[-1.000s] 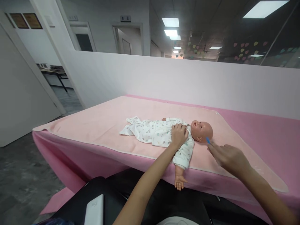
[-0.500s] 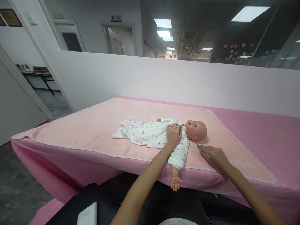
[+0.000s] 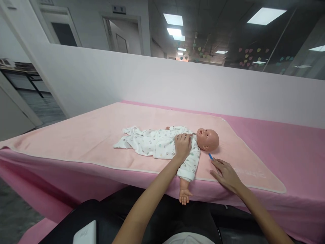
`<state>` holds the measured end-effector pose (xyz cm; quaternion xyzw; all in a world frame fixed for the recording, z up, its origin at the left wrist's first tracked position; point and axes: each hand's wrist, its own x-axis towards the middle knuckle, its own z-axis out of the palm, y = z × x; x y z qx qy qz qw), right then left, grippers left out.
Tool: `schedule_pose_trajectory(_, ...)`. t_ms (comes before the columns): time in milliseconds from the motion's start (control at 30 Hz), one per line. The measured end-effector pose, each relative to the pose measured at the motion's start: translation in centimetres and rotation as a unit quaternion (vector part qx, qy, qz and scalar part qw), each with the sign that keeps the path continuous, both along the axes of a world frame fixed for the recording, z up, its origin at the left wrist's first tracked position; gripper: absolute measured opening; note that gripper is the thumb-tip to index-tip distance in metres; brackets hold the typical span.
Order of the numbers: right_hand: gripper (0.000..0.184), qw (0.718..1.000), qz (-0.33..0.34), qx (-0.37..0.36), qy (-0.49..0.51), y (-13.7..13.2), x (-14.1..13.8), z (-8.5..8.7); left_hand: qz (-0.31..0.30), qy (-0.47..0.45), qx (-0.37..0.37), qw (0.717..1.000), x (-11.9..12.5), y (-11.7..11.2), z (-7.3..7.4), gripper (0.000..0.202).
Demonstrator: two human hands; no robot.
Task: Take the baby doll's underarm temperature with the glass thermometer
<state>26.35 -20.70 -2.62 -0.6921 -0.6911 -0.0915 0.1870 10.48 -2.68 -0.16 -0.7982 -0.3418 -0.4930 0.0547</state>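
Note:
A baby doll (image 3: 207, 139) lies on its back in a white printed outfit (image 3: 162, 144), head to the right, one arm hanging over the table's front edge. My left hand (image 3: 182, 145) rests on the doll's upper chest, its fingers laid out near the collar. To the right of the doll, my right hand (image 3: 227, 174) is down on the peach mat (image 3: 101, 135) with thumb and fingers apart. A small slim blue piece (image 3: 210, 156) lies at its fingertips, just below the doll's head; whether more of it continues under the fingers is hidden.
Beneath the mat a pink cloth (image 3: 304, 162) covers the table and hangs down in front. A white wall (image 3: 203, 88) with glass above runs along the back. At lower left, a white flat device (image 3: 85, 233) lies on a black surface.
My right hand's thumb and fingers have spread, and more of the blue piece shows. The left hand stays on the doll's chest. The whole view has shifted slightly.

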Motion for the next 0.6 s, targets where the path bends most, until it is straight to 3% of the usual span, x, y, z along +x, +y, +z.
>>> schedule_pose_trajectory(100,0.04,1.0,-0.01,-0.002,0.023,0.2,0.0,0.9,-0.001,-0.004,-0.006,1.0,-0.1,-0.1,0.0,0.017)
schedule_pose_trajectory(200,0.039,0.994,-0.021,0.057,0.088,1.7,-1.3,3.3,-0.006,0.0,-0.009,1.0,-0.2,-0.2,0.2,0.016)
schedule_pose_trajectory(300,0.041,0.975,0.047,0.131,0.171,5.5,-4.0,6.1,-0.007,0.003,-0.006,1.0,-0.2,-0.3,0.4,0.015)
schedule_pose_trajectory(367,0.046,0.963,0.093,0.153,0.203,9.1,-6.0,7.0,-0.002,-0.001,-0.005,1.0,-0.3,-0.3,0.4,0.014)
schedule_pose_trajectory(500,0.056,0.93,0.122,0.172,0.301,15.7,-8.0,5.8,0.014,-0.033,-0.024,0.999,-0.3,0.0,0.3,0.013)
schedule_pose_trajectory(600,0.05,0.901,0.086,0.208,0.372,17.8,-8.0,3.8,0.012,-0.057,-0.051,0.997,-0.3,0.1,0.2,0.015)
